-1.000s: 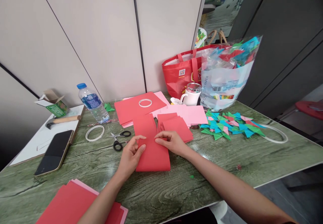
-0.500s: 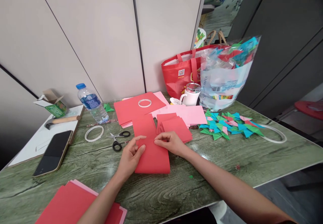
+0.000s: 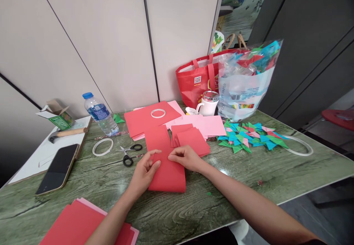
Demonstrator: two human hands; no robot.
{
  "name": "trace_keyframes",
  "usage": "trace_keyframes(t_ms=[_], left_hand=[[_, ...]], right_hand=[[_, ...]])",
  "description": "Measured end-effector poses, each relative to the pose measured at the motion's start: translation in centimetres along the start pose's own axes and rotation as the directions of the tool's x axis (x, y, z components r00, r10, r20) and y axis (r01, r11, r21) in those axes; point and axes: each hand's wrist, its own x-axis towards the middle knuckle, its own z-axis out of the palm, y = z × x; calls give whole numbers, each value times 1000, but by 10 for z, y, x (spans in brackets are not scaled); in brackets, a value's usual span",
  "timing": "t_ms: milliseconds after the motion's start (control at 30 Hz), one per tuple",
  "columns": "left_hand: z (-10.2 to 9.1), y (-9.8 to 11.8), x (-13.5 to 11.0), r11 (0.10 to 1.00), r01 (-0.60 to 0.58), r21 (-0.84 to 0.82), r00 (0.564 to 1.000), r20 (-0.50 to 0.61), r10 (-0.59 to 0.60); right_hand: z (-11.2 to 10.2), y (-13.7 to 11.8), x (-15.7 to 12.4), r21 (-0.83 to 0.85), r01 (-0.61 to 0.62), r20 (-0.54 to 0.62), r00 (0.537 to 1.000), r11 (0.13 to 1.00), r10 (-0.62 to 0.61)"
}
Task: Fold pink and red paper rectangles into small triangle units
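In front of me lies a sheet of red paper [image 3: 168, 178], its near end bent over in a rounded fold. My left hand [image 3: 143, 173] holds down its left side, fingers curled, with thumb and forefinger a little apart on the surface. From the right, my right hand [image 3: 188, 159] pinches at the paper, thumb and forefinger together; the exact grip is hidden. Beyond that hand sit smaller red paper pieces [image 3: 193, 140], stacked unevenly. Black-handled scissors [image 3: 128, 154] lie slightly open to the left of my left hand.
Pink sheets [image 3: 214, 125] and larger red sheets [image 3: 138, 121] lie behind, with a tape roll [image 3: 158, 113] on top. Folded paper pieces [image 3: 243, 136] are heaped right. A bottle [image 3: 101, 116], mug [image 3: 208, 107], plastic bag [image 3: 243, 90] and phone [image 3: 58, 169] stand or lie around. More red paper [image 3: 80, 224] lies front left.
Hands and red paper keep nearly the same position and pose. The whole view has shifted very slightly.
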Motion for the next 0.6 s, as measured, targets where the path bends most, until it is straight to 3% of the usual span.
trace_keyframes(t_ms=[167,267,433,600], left_hand=[[0,4,3,976,-42,-214,993,-121,16],[1,2,3,959,-9,-282,993,-117,-25],[4,-6,3,980,113,-165,992,-40,-121],[5,-8,5,982,99,-160,992,-62,-110]], right_hand=[[-2,3,2,155,-27,-206,977,988,59],[0,5,4,283,3,-306,948,959,88],[4,5,4,393,3,-317,939,920,133],[4,4,4,434,2,-318,936,901,151]])
